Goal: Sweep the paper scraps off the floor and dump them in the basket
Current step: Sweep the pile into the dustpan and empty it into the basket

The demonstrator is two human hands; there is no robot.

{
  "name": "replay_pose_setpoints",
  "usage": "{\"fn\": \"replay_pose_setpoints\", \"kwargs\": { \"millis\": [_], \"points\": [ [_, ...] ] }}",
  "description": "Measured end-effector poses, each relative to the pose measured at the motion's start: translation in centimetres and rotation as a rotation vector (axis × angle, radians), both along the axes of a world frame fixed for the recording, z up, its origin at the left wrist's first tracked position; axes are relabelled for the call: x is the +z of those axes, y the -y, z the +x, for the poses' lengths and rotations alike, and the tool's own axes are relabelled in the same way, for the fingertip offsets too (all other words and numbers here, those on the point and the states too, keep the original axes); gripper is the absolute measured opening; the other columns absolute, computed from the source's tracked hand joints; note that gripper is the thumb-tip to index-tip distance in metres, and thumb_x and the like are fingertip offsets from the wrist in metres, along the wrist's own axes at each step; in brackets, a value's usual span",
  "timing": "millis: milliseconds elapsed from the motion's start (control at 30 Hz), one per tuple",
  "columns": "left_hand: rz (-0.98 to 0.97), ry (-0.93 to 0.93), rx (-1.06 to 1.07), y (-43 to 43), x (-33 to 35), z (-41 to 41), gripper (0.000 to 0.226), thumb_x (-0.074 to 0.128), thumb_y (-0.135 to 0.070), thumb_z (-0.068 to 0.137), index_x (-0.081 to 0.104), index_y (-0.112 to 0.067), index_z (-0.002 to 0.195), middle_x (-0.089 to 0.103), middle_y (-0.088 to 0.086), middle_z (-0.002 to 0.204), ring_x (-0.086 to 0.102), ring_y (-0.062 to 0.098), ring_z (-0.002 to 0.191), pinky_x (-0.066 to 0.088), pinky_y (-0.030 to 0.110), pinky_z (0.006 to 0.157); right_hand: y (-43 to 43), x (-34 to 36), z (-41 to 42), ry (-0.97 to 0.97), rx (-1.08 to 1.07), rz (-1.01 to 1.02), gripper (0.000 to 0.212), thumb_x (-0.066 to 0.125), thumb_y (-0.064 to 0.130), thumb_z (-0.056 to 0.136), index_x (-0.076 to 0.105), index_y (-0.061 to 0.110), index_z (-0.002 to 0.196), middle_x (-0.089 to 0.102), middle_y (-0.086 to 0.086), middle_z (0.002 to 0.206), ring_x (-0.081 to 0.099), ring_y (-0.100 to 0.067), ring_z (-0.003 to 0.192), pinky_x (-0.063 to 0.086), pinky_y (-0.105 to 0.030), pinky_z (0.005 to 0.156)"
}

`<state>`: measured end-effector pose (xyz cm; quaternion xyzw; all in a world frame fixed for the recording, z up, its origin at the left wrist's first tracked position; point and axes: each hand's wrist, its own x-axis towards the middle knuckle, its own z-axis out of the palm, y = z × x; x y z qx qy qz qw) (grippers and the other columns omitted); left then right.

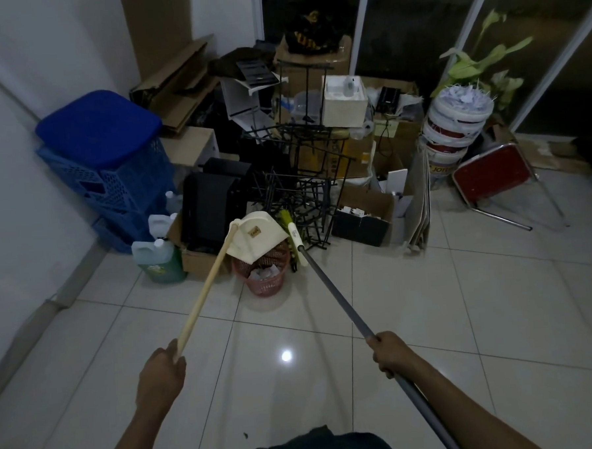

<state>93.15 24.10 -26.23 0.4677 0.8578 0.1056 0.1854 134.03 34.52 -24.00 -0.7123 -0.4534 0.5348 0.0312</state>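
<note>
Tiled floor; left hand: dustpan over basket ahead; right hand: broom

Left hand, right hand: (seemingly firm) fists

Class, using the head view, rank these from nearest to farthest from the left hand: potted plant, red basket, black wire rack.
1. Red basket, on the floor straight ahead of the left hand.
2. Black wire rack, just behind the basket.
3. Potted plant, far right, at the back.

I read only "JOT", cut off, on the lowest paint bucket, small brown tag on my dustpan too blurred, yellow lettering on the black cloth illegible
</note>
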Motion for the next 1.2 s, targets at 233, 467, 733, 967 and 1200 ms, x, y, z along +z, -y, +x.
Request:
{"fn": "replay_pose_setpoints", "kwargs": {
  "millis": [233, 467, 733, 967, 1200],
  "points": [
    [0.045, 0.041, -0.049, -0.2, 3.3, -2.0, 0.033, 0.062, -0.005, 0.084, 0.060, 0.007, 0.116, 0.065, 0.024, 0.081, 0.061, 0.037, 0.071, 0.045, 0.036, 0.064, 3.1, 2.0, 0.4, -0.021, -0.069, 0.030, 0.028, 0.039, 0.028, 0.100, 0.051, 0.004, 0.092, 0.047, -0.007, 0.065, 0.040, -0.014, 0.045, 0.035, -0.022, 0.039],
    [0.067, 0.127, -0.102, -0.4, 5.9, -2.9, 0.029, 0.061, -0.007, 0.086, 0.064, 0.001, 0.114, 0.067, 0.023, 0.087, 0.063, 0.038, 0.079, 0.044, 0.033, 0.067, 8.6, 4.2, 0.7, -0.047, -0.193, 0.069, 0.028, 0.040, 0.027, 0.101, 0.053, 0.002, 0.099, 0.047, -0.006, 0.065, 0.039, -0.013, 0.044, 0.034, -0.021, 0.038],
    [0.004, 0.264, -0.152, -1.0, 5.4, -2.5, 0.038, 0.059, -0.018, 0.089, 0.059, -0.008, 0.126, 0.067, 0.022, 0.089, 0.063, 0.039, 0.077, 0.043, 0.032, 0.059, 15.7, 5.8, 3.0, -0.015, -0.327, 0.118, 0.025, 0.043, 0.025, 0.100, 0.055, 0.003, 0.100, 0.048, -0.008, 0.068, 0.037, -0.013, 0.043, 0.034, -0.021, 0.036],
    [-0.029, 0.388, -0.229, -2.5, 5.7, 2.5, 0.031, 0.059, -0.012, 0.089, 0.061, -0.006, 0.120, 0.052, 0.008, 0.058, 0.048, 0.025, 0.049, 0.039, 0.027, 0.049, 21.7, 6.1, 6.0, 0.034, -0.478, 0.109, 0.026, 0.042, 0.025, 0.100, 0.055, 0.003, 0.098, 0.048, -0.007, 0.067, 0.038, -0.014, 0.043, 0.034, -0.021, 0.036],
    [-0.091, 0.448, -0.369, -3.8, 5.2, 10.3, 0.018, 0.058, -0.010, 0.088, 0.065, -0.005, 0.104, 0.049, 0.008, 0.055, 0.045, 0.023, 0.046, 0.037, 0.024, 0.046, 28.1, 5.6, 10.2, 0.058, -0.647, 0.086, 0.030, 0.043, 0.026, 0.100, 0.056, 0.000, 0.104, 0.048, -0.007, 0.067, 0.040, -0.014, 0.045, 0.035, -0.022, 0.038]
  ]
}}
